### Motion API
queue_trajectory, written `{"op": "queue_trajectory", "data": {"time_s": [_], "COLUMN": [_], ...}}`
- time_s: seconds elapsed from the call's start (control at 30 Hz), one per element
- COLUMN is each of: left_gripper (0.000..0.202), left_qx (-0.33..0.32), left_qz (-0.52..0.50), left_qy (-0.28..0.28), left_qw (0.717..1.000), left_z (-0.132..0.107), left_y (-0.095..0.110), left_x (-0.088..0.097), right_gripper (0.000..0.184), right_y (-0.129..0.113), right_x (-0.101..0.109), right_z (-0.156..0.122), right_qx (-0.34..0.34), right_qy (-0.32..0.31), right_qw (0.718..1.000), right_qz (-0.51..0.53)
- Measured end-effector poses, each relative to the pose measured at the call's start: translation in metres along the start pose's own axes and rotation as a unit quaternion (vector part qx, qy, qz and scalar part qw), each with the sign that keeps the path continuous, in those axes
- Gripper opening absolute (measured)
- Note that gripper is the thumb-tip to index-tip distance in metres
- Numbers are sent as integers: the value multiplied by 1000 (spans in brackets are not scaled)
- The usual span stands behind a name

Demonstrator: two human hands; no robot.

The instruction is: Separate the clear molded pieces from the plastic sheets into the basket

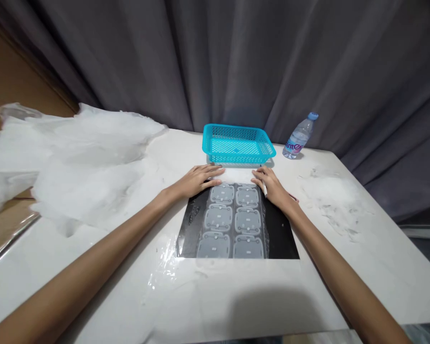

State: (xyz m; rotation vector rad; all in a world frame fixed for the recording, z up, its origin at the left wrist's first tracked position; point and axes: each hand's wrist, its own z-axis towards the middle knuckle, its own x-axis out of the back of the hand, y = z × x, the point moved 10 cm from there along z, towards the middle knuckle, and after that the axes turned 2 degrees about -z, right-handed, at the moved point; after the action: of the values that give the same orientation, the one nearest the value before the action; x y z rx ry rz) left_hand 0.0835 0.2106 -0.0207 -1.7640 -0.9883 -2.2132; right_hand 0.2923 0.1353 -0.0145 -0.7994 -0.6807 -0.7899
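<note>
Your left hand (197, 180) lies palm down with its fingers stretched forward and a little apart, the fingertips at the left end of a white strip (236, 175) and the hand holding nothing that shows. Your right hand (270, 184) rests at the other end, fingers bent inward, with a slim white pen (265, 189) apparently tucked in it; how firmly it is gripped, you cannot tell from here. Between and below your hands, the black sheet (283, 236) lies flat in the middle of the table (186, 296), bearing two columns of grey panels (218, 217) with crinkled clear film (266, 234) along their sides. The step in hand looks like settling the strip along the sheet's far edge, just in front of the blue basket (206, 138). The next move seems to call for light, even pressure from both hands, with the pen's tip kept off the film. Mind the loose white fluff (82, 162) heaped to your left, since stray wisps could cling to the film; the water bottle (295, 143) stands beyond your right hand, well apart from the sheet.
</note>
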Motion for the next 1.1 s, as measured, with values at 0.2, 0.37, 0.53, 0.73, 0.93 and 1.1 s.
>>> {"op": "queue_trajectory", "data": {"time_s": [0.2, 0.37, 0.53, 0.73, 0.93, 1.1], "left_gripper": [56, 54, 55, 59, 57, 55], "left_qx": [-2, 1, 8, 7, 13, 10], "left_qz": [8, 22, 36, 40, 40, 43], "left_qy": [57, 85, 101, 103, 96, 88], "left_qw": [998, 996, 994, 994, 994, 995], "left_z": [4, 6, 4, 3, 2, 3], "left_y": [7, 11, 12, 16, 16, 16], "left_x": [9, 12, 13, 14, 12, 9], "right_gripper": [31, 33, 33, 38, 35, 34], "right_y": [8, 14, 16, 17, 20, 23], "right_x": [-1, -1, -3, -4, -4, -5], "right_z": [8, 11, 13, 16, 13, 12], "right_qx": [-23, -37, -39, -43, -53, -58], "right_qy": [19, 25, 19, 19, 20, 28], "right_qw": [1000, 999, 999, 998, 998, 997], "right_qz": [-6, -19, -26, -36, -37, -43]}}
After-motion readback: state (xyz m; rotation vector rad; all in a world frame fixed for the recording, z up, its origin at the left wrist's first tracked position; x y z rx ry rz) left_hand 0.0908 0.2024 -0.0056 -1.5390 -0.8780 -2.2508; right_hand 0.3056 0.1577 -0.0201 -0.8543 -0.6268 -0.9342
